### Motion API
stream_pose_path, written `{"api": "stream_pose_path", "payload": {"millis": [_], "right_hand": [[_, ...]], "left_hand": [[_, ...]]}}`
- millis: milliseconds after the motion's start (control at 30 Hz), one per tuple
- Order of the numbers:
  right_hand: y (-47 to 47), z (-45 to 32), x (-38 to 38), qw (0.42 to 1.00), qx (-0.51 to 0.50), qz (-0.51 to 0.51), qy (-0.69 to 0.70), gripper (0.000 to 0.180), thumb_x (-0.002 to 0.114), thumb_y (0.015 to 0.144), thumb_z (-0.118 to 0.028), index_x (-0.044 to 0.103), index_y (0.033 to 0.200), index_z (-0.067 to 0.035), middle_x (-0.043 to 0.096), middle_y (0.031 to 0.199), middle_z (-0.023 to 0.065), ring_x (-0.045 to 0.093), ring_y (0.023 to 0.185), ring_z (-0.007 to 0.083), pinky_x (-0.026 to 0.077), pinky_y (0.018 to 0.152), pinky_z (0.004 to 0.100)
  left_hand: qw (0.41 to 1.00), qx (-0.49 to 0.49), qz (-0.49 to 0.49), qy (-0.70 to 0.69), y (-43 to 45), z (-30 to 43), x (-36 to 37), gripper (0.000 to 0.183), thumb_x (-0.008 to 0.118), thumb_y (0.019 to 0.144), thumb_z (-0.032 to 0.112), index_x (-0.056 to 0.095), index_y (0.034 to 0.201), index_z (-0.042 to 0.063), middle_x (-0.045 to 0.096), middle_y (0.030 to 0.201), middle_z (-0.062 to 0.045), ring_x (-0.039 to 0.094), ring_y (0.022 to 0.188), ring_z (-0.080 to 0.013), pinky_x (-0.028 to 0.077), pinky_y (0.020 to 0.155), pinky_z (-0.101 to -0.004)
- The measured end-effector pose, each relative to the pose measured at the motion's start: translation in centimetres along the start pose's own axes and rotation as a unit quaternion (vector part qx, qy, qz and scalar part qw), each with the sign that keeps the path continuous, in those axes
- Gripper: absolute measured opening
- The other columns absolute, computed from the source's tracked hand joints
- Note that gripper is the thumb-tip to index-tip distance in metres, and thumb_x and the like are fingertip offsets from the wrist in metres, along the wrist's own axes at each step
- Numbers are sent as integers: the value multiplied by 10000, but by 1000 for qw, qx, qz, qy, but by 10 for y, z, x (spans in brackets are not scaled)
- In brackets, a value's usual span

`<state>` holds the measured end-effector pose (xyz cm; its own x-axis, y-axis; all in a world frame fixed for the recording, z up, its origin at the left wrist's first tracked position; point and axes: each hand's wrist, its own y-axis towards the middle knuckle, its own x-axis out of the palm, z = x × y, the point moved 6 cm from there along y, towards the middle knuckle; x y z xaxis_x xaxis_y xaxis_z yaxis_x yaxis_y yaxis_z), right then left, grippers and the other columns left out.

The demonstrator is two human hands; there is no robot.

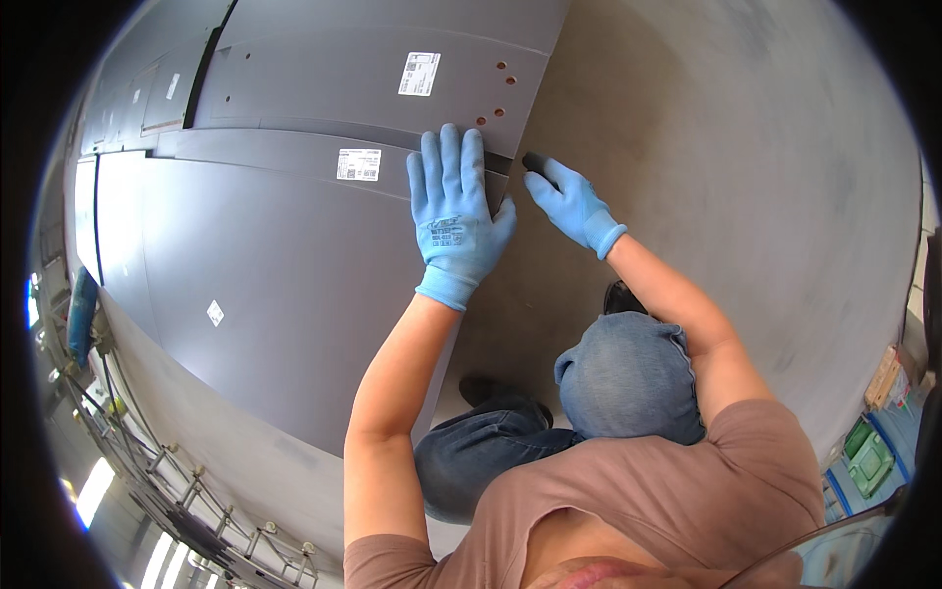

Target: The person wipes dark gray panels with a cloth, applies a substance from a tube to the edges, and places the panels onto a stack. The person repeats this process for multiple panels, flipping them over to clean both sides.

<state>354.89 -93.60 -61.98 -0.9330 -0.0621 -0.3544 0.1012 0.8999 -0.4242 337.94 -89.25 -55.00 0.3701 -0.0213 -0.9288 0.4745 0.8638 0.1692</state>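
My left hand (455, 202), in a blue knit work glove, lies flat with its fingers stretched out over the edge of dark grey flat panels (294, 250). Its thumb reaches past the panels' right end, beside a narrow dark gap between two boards. Just right of that end, my right hand (575, 202) hovers over the floor in a matching glove with dark fingertips. Its thumb and fingers are parted, and I see nothing between them. The far panel (353, 81) has several round drilled holes near its end. White printed labels (359, 164) are stuck on the boards.
More grey panels (158, 88) lie at the upper left. A wheeled metal frame (195, 486) runs along the lower left, below a blue roll (82, 316). Grey concrete floor (736, 184) spreads to the right. A green plastic bin (870, 464) stands at the far right. My bent knee (625, 375) is close.
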Motion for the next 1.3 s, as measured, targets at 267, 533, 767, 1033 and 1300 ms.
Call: {"api": "stream_pose_path", "payload": {"millis": [267, 533, 767, 1033, 1300], "right_hand": [[4, 24, 7, 999, -29, -21, -11, 595, 579, 1079, -355, 544, 1521, 43, 615, 1504, 277, 585, 1423, 374, 449, 1188, 417], [-188, -180, -66, 971, -123, -93, -185, 499, 601, 1000, -143, 580, 1444, 83, 613, 1481, 283, 606, 1355, 432, 465, 1149, 504], [-279, -178, -60, 920, -112, -259, -273, 248, 694, 881, -248, 689, 1043, -59, 725, 1190, 174, 678, 1119, 398, 477, 1014, 537], [-373, -199, -90, 739, 7, -299, -604, 352, 592, 976, -363, 726, 1201, -127, 694, 1329, 163, 655, 1230, 338, 469, 1043, 522], [-477, -272, -34, 753, 98, -380, -528, 554, 539, 972, -456, 699, 1397, -138, 661, 1472, 187, 625, 1352, 375, 471, 1154, 493]], "left_hand": [[998, -11, 2, -60, -3, -6, 2, 949, 805, 815, 280, 404, 1638, 29, 354, 1706, -244, 261, 1613, -460, 186, 1320, -599], [983, -27, 5, -179, -21, -2, -86, 923, 794, 857, 360, 418, 1618, -2, 358, 1689, -273, 313, 1583, -478, 226, 1314, -595], [961, -201, -131, -137, -186, 48, -249, 778, 724, 919, 341, 475, 1567, -11, 426, 1635, -291, 381, 1538, -473, 298, 1284, -555], [807, -486, -315, -110, -472, 196, -459, 750, 609, 982, 451, 472, 1560, -8, 441, 1634, -274, 406, 1525, -432, 307, 1269, -529], [638, -625, -336, -299, -684, 292, -502, 771, 600, 966, 482, 485, 1561, 6, 475, 1623, -232, 468, 1501, -396, 408, 1210, -503]]}}
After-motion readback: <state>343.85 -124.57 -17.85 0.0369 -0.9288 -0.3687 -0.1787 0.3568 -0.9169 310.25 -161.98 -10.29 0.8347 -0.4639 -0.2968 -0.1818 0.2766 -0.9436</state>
